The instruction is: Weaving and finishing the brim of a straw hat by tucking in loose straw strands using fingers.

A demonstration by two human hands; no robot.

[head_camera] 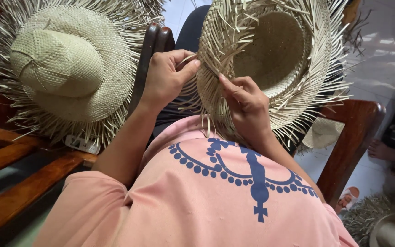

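A half-woven straw hat (270, 59) with loose strands sticking out all round its brim is held up in front of me, its hollow inside facing me. My left hand (165, 77) pinches straw strands at the brim's left edge between thumb and fingers. My right hand (245, 107) grips the brim's lower edge, forefinger pressed on the weave. Below both arms is my pink shirt (206, 201) with a blue print.
A second straw hat (69, 64) with a frayed brim rests crown-up on a wooden bench (19, 192) at the left. A wooden chair arm (353, 137) stands at the right. Another person's bare foot (382, 150), a sandal (348, 197) and more straw lie on the white floor.
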